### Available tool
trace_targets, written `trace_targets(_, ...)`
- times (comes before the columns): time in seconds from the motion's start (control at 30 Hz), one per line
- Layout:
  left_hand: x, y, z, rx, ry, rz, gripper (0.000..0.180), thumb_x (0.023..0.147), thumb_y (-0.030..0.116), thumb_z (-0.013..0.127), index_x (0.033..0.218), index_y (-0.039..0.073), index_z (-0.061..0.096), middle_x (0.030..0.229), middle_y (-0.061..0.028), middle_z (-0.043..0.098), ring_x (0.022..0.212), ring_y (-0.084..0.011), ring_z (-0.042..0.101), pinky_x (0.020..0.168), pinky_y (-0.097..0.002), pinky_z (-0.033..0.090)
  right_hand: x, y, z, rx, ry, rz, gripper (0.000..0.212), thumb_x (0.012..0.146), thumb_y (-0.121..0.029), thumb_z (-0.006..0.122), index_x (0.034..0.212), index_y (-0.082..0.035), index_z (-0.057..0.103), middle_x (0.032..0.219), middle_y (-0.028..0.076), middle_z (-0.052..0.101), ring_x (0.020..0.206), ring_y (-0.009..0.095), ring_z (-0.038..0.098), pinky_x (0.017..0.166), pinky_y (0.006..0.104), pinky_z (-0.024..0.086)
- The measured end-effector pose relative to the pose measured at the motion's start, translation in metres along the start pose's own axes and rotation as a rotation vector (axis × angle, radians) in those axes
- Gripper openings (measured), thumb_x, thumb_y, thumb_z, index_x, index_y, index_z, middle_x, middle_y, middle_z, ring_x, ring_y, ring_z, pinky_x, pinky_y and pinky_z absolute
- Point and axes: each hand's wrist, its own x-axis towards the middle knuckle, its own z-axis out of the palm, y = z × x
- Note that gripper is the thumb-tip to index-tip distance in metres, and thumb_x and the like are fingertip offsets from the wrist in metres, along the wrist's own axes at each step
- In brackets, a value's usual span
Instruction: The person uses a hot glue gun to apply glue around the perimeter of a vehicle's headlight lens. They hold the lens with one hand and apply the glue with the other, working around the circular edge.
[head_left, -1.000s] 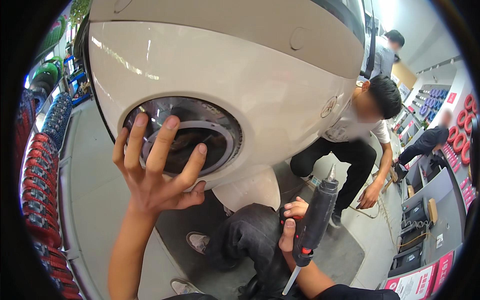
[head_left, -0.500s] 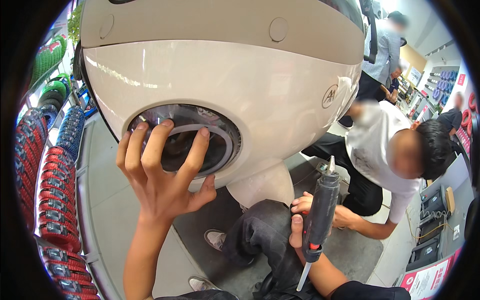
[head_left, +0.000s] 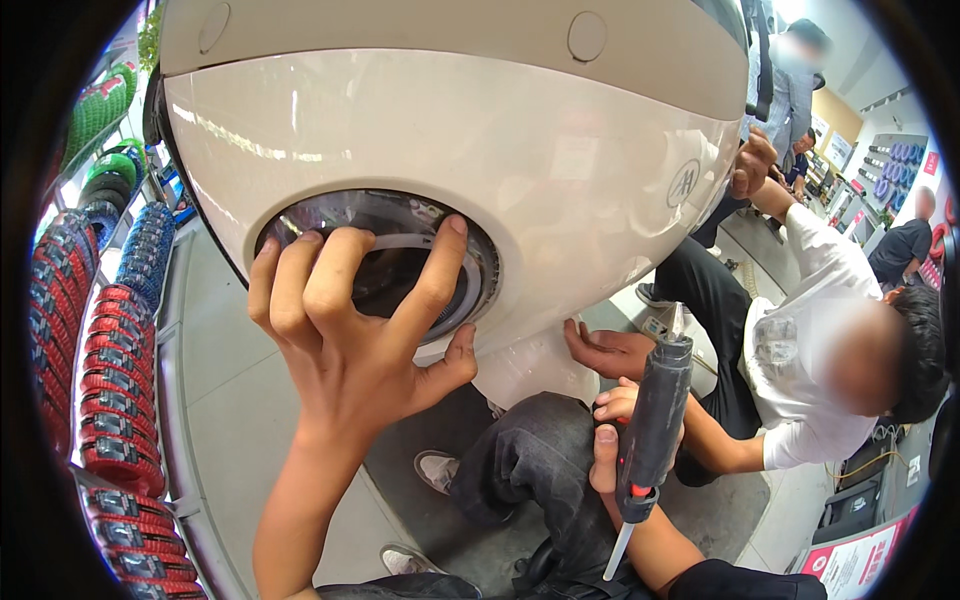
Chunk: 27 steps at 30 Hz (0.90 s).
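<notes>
Head view: headlight (head_left: 395, 280) low left in white shell (head_left: 560, 170); left hand (head_left: 345, 365) spread across it. Right hand (head_left: 605, 463) wrapped round glue gun (head_left: 656, 415), below shell. Headlight likely stiff, slippery: steady by edges. Gun probably light, hot-tipped.

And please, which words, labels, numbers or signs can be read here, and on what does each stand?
Round emblem on the cream shell: a mark inside, not named here.
Red-and-white sign, lower right: printed characters, not copied here.
Red stacked goods, left: print too small to read.
</notes>
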Motion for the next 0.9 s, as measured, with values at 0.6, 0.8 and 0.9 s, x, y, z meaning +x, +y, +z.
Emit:
trace_targets(0.6, -0.001, 0.013, 0.009, 0.028, -0.021, 0.002, 0.058, 0.072, 0.053, 0.072, 0.128, 0.037, 0.074, 0.127, -0.0126, 0.034, 0.129, -0.0419, 0.026, 0.112, -0.0573, 0.032, -0.004, 0.005, -0.006, -0.032, -0.020, 0.041, 0.086, 0.094, -0.002, 0.063, 0.163, 0.003, 0.013, 0.087, 0.016, 0.070, 0.087, 0.030, 0.069, 0.103, 0.0577, 0.048)
trace_targets(0.8, -0.003, 0.014, 0.009, 0.044, -0.016, 0.006, 0.056, 0.073, 0.054, 0.071, 0.127, 0.039, 0.075, 0.127, -0.0116, 0.034, 0.130, -0.0418, 0.026, 0.112, -0.0565, 0.032, -0.010, 0.008, -0.005, -0.015, -0.001, 0.041, 0.084, 0.094, -0.002, 0.064, 0.161, 0.007, 0.014, 0.089, 0.018, 0.071, 0.087, 0.031, 0.070, 0.106, 0.0587, 0.047)
trace_targets(0.9, -0.004, 0.015, 0.010, 0.042, -0.004, 0.005, 0.055, 0.074, 0.054, 0.071, 0.127, 0.039, 0.075, 0.127, -0.0110, 0.033, 0.130, -0.0419, 0.026, 0.112, -0.0561, 0.032, -0.011, 0.010, -0.003, 0.002, 0.012, 0.039, 0.082, 0.094, -0.002, 0.064, 0.160, 0.008, 0.015, 0.089, 0.018, 0.071, 0.087, 0.032, 0.070, 0.106, 0.0592, 0.047)
